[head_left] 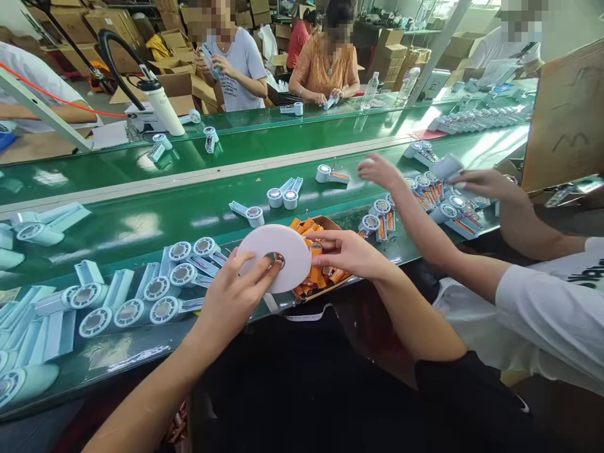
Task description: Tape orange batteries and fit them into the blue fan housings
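My left hand (240, 283) grips a flat white tape roll (276, 242) tilted toward me, its fingertips at the centre hole. At the roll's right edge, my right hand (346, 253) has thumb and fingers closed around an orange-wrapped battery (316, 250); the grip is partly hidden. Beneath both hands sits a cardboard box (333, 222) filled with orange batteries. Left of it on the bench lie several pale blue handheld fan bodies (165, 308), round heads facing up.
A green conveyor belt (189, 220) carries scattered fan bodies. At right, a co-worker's hands (384, 173) move over more fan bodies (460, 207) close to my right arm. Opposite sit other people beside a white bottle-shaped device (163, 107). A cardboard sheet (564, 119) stands at the right.
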Demonstrator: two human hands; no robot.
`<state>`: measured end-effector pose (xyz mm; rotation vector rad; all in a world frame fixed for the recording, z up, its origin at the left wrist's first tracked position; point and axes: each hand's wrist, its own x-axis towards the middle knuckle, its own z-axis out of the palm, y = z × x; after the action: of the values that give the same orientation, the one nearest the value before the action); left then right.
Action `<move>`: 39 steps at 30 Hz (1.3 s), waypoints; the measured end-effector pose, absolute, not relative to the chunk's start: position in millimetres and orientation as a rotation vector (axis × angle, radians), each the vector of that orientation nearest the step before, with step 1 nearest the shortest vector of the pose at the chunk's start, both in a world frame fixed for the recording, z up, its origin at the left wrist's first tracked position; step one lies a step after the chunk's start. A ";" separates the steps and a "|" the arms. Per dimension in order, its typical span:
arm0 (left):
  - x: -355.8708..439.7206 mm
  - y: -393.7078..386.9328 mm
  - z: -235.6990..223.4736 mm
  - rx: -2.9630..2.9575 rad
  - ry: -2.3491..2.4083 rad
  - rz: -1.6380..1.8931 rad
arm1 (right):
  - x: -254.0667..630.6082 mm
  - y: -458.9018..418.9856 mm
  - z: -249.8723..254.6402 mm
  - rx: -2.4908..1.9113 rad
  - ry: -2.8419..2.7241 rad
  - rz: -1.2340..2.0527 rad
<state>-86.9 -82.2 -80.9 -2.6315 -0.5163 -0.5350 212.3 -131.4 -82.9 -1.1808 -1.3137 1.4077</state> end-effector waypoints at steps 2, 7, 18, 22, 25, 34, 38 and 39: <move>-87.4 -80.5 -80.4 -2.644 -0.578 -0.590 | 208.3 -132.8 -91.2 -1.102 -1.205 1.464; -73.4 -84.8 -88.7 -2.581 -0.743 -0.747 | 162.1 -134.7 -118.8 -1.002 -0.825 1.209; -15.3 -63.4 -99.9 -3.249 -0.910 -0.327 | 291.0 -106.3 -98.1 -0.909 -0.525 0.354; 44.1 49.4 -50.8 -3.692 -0.439 0.586 | 290.7 -97.6 -106.7 -0.953 -0.641 0.502; 110.3 110.1 -59.7 -3.430 -0.905 0.505 | 290.4 -79.1 -117.1 -0.993 -0.670 0.566; 176.4 161.6 -150.1 -3.176 -0.881 0.245 | 330.6 -42.9 -127.5 -1.093 -0.736 0.664; 173.9 180.9 -155.1 -3.311 -0.747 0.321 | 347.2 -10.5 -135.1 -1.252 -0.986 0.661; 174.7 185.0 -155.1 -3.344 -0.741 0.330 | 350.0 0.0 -138.2 -1.315 -1.067 0.653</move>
<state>174.7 185.0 -155.1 -3.3443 -0.7406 0.3299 350.0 0.0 -138.2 -1.3152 -1.0666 0.6533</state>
